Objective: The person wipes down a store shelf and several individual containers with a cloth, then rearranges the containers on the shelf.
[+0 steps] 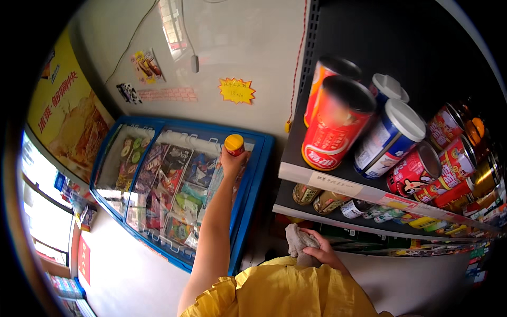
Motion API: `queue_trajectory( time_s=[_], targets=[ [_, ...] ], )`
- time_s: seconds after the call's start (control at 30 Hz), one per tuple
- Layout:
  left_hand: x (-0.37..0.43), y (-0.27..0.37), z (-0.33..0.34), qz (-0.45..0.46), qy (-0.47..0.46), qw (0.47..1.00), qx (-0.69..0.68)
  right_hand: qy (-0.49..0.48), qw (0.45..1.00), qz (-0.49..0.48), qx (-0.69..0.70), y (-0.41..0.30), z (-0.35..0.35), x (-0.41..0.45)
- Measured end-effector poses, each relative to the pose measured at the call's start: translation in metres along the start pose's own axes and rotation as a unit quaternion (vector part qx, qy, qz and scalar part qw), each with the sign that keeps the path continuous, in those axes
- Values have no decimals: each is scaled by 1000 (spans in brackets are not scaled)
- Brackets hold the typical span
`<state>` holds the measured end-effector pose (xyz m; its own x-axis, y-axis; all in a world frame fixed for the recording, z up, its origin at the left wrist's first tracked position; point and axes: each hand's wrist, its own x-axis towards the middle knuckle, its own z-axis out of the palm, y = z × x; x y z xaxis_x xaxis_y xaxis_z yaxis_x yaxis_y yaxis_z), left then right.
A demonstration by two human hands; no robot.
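Observation:
My left hand [233, 161] is stretched forward over the chest freezer [253, 174] and grips a small canister with a yellow lid [234, 143]. The canister is upright at the freezer's right end, over the glass top; whether its base touches the glass is hidden by my hand. Close to my body, my right hand [324, 250] clasps a crumpled grey cloth [300, 241]. Through the freezer's glass, several rows of wrapped ice creams [184, 198] show in wire-divided sections.
On the right, a dark shelf unit [293, 158] holds large red cans [336, 130], blue canisters with white lids [390, 138] and smaller red tins [414, 168]. Jars [328, 202] stand on the level below. A cable with a switch [194, 63] hangs on the wall. A yellow poster [71, 111] is at left.

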<state>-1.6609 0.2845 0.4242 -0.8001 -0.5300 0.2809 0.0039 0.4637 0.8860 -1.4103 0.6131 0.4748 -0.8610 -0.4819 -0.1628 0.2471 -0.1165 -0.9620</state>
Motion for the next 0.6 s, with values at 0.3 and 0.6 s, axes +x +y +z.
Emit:
queue_trajectory(
  time_s=[0.3, 0.6],
  targets=[
    [2, 5, -36, 71, 38, 993, -83, -15, 999, -25, -28, -6, 2, 2],
    [-100, 298, -95, 383, -95, 912, -112, -78, 997, -21, 14, -31, 16, 7]
  ],
)
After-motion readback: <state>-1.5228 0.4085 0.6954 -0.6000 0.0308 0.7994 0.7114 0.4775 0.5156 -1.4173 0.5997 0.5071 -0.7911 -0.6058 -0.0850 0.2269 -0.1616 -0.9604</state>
